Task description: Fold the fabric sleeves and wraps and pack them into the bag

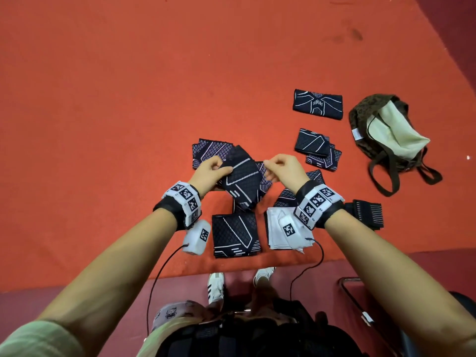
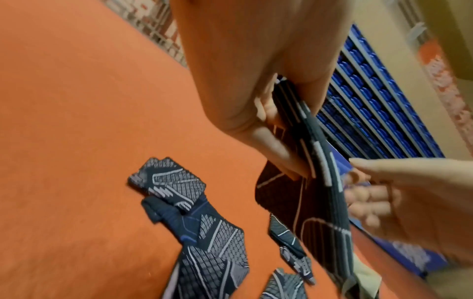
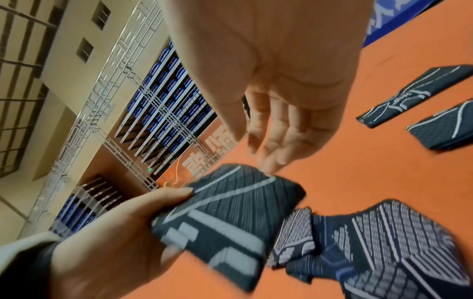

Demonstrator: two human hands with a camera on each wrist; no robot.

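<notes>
A folded dark sleeve with white lines (image 1: 243,184) is held up over the orange mat. My left hand (image 1: 222,171) grips its left side, thumb on top and fingers beneath (image 2: 284,159). My right hand (image 1: 271,167) is at its right edge with fingers nearly straight; the fingertips (image 3: 268,168) touch the sleeve's (image 3: 230,222) upper corner. A brown bag with cream lining (image 1: 386,130) lies open at the right. Beneath the hands an unfolded patterned sleeve (image 1: 206,150) lies spread on the mat.
Folded dark sleeves lie near the bag (image 1: 318,104), (image 1: 313,144) and in front of me (image 1: 235,234). A white folded cloth (image 1: 277,235) and a black ribbed wrap (image 1: 368,213) lie under my right wrist. The mat's near edge (image 1: 180,275) runs before my shoes.
</notes>
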